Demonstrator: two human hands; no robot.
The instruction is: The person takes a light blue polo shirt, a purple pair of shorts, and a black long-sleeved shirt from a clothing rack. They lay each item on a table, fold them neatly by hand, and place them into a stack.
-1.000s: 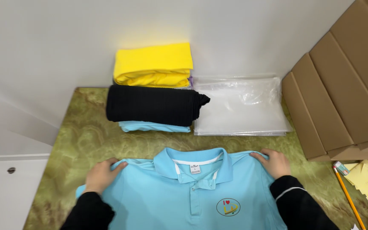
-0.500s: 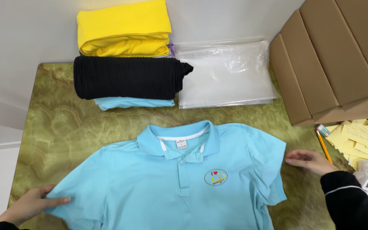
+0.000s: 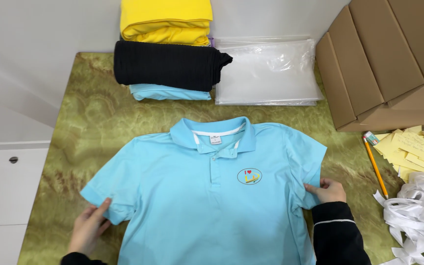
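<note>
A light blue polo shirt point(image 3: 207, 196) lies face up and spread flat on a green marbled table point(image 3: 89, 118), collar towards the far side, with a small oval badge on its chest. My left hand point(image 3: 88, 226) rests with fingers apart on the hem of the shirt's left-side sleeve. My right hand point(image 3: 327, 190) pinches the edge of the other sleeve near the armpit. Both forearms wear black sleeves.
Beyond the shirt sit a folded black garment point(image 3: 168, 65) on a folded blue one point(image 3: 170, 92), a yellow folded stack point(image 3: 165, 20), and clear plastic bags point(image 3: 268, 71). Cardboard boxes point(image 3: 384, 59), yellow notes point(image 3: 413, 149), a pencil point(image 3: 375, 167) and white ribbon point(image 3: 420, 216) lie at right.
My hands slid from the shirt's shoulders out and down to the sleeve ends. The shirt now lies further onto the table, and the view has tilted down.
</note>
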